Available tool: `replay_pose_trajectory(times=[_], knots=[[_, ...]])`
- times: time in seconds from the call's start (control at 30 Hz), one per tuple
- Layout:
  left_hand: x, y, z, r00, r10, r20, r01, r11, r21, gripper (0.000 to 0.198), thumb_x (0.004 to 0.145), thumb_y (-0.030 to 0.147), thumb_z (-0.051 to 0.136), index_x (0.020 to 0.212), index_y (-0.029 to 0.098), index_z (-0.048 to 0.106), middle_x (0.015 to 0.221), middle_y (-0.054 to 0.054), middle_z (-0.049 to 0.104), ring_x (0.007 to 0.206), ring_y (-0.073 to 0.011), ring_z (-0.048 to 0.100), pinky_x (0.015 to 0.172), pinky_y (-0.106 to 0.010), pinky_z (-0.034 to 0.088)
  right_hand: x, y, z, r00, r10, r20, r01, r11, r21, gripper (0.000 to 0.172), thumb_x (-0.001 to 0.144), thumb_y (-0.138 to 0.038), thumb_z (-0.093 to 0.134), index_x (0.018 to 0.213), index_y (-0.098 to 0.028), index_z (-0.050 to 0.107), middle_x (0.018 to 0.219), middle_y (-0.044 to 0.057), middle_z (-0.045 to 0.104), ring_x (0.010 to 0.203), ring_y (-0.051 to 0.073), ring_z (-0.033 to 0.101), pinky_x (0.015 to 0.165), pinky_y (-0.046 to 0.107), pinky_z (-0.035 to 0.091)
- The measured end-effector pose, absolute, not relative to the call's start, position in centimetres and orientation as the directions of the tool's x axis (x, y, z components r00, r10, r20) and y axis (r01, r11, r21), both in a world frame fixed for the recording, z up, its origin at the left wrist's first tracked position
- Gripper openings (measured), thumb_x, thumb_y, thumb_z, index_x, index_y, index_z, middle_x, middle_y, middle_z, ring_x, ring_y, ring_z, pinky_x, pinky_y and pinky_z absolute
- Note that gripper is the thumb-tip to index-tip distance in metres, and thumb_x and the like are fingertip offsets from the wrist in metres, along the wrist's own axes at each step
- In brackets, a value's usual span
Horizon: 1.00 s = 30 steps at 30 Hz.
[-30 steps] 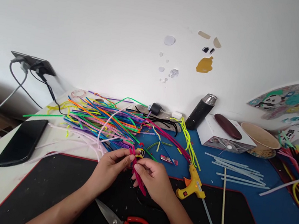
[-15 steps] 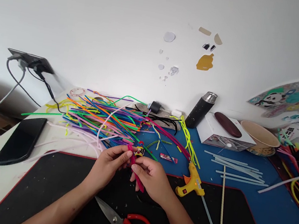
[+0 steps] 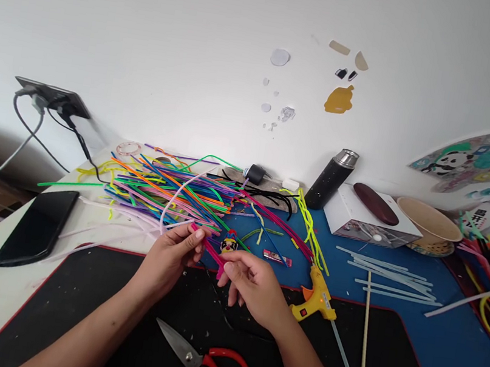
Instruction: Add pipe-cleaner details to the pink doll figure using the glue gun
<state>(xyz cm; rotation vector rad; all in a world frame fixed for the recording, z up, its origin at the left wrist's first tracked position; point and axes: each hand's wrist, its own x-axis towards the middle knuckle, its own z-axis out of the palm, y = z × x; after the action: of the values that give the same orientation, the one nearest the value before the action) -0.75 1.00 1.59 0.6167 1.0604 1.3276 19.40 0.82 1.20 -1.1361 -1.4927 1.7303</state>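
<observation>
A bundle of magenta pipe cleaners (image 3: 214,254) runs slantwise between my two hands, above the black mat. My left hand (image 3: 174,253) pinches its upper left end between thumb and fingers. At the lower right end, my right hand (image 3: 251,281) grips it with thumb and index finger. Just behind the bundle is a small figure head (image 3: 230,244) with a red top and a black, white and yellow face; whether anything holds it up is hidden. Below my hands, scissors (image 3: 200,361) with red and yellow handles lie on the mat (image 3: 83,306).
Colourful pipe cleaners (image 3: 170,191) are heaped behind my hands. To the right lie a yellow glue gun (image 3: 315,298), a wooden stick (image 3: 365,330) and clear glue sticks (image 3: 390,276). A black phone (image 3: 38,226) is at left. A flask (image 3: 330,181) and white box (image 3: 369,217) stand at the back.
My left hand has moved slightly up and left, and more of the magenta bundle shows between my hands. The bundle now lies flatter, and the figure head is less covered.
</observation>
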Motion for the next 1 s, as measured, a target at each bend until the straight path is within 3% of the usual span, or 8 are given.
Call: replay_pose_trajectory(times=[0.13, 0.33, 0.53, 0.67, 0.8, 1.0], knots=[[-1.07, 1.09, 1.56, -0.168, 0.954, -0.247, -0.506, 0.132, 0.852, 0.038, 0.066, 0.046, 0.096, 0.078, 0.015, 0.078, 0.06, 0.003, 0.061, 0.051, -0.0079, 0.052, 0.047, -0.017, 0.037, 19.42, 0.89, 0.94, -0.435, 0.874, -0.218, 0.107, -0.19, -0.976, 0.034, 0.094, -0.045, 0.068, 0.116, -0.019, 0.07, 0.081, 0.001, 0.072, 0.047, 0.009, 0.058, 0.045, 0.022, 0.041], [-1.17, 1.17, 1.78, -0.151, 0.95, -0.272, -0.555, 0.146, 0.819, 0.039, 0.064, 0.045, 0.098, 0.082, 0.015, 0.08, 0.06, 0.003, 0.061, 0.052, -0.0068, 0.053, 0.047, -0.015, 0.039, 19.12, 0.5, 0.75, -0.416, 0.889, -0.191, 0.225, -0.103, -0.969, 0.022, 0.097, -0.037, 0.064, 0.106, -0.02, 0.073, 0.074, 0.0, 0.072, 0.05, 0.011, 0.06, 0.053, 0.024, 0.047], [-1.18, 1.09, 1.83, -0.009, 0.958, -0.288, -0.607, 0.224, 0.762, 0.043, 0.061, 0.044, 0.099, 0.087, 0.015, 0.083, 0.061, 0.001, 0.064, 0.052, -0.0085, 0.056, 0.047, -0.017, 0.041, 19.38, 0.62, 1.29, -0.462, 0.852, -0.249, 0.157, -0.197, -0.968, 0.033, 0.1, -0.048, 0.058, 0.092, -0.018, 0.069, 0.071, 0.002, 0.072, 0.049, 0.012, 0.063, 0.045, 0.021, 0.039], [-0.92, 0.82, 1.58, 0.021, 0.958, -0.287, -0.535, 0.253, 0.806, 0.038, 0.061, 0.041, 0.1, 0.084, 0.016, 0.083, 0.065, -0.001, 0.069, 0.056, -0.0104, 0.059, 0.053, -0.02, 0.046, 19.44, 0.63, 1.2, -0.471, 0.841, -0.265, 0.12, -0.237, -0.964, 0.042, 0.098, -0.058, 0.058, 0.092, -0.017, 0.067, 0.068, 0.002, 0.072, 0.048, 0.012, 0.064, 0.045, 0.021, 0.038], [-0.6, 0.93, 1.53, -0.045, 0.972, -0.231, -0.437, 0.188, 0.88, 0.035, 0.064, 0.043, 0.098, 0.079, 0.017, 0.082, 0.066, -0.002, 0.071, 0.056, -0.0111, 0.058, 0.053, -0.021, 0.047, 19.32, 0.55, 1.02, -0.462, 0.841, -0.281, 0.143, -0.242, -0.96, 0.04, 0.098, -0.056, 0.058, 0.094, -0.017, 0.068, 0.068, 0.002, 0.072, 0.048, 0.012, 0.065, 0.045, 0.021, 0.039], [-0.55, 0.91, 1.53, -0.104, 0.98, -0.171, -0.327, 0.129, 0.936, 0.034, 0.069, 0.042, 0.094, 0.09, 0.017, 0.084, 0.063, -0.001, 0.069, 0.056, -0.0125, 0.057, 0.052, -0.022, 0.045, 19.17, 0.52, 0.99, -0.452, 0.84, -0.3, 0.193, -0.237, -0.952, 0.037, 0.098, -0.053, 0.059, 0.096, -0.017, 0.069, 0.065, 0.001, 0.071, 0.048, 0.013, 0.065, 0.045, 0.021, 0.04]])
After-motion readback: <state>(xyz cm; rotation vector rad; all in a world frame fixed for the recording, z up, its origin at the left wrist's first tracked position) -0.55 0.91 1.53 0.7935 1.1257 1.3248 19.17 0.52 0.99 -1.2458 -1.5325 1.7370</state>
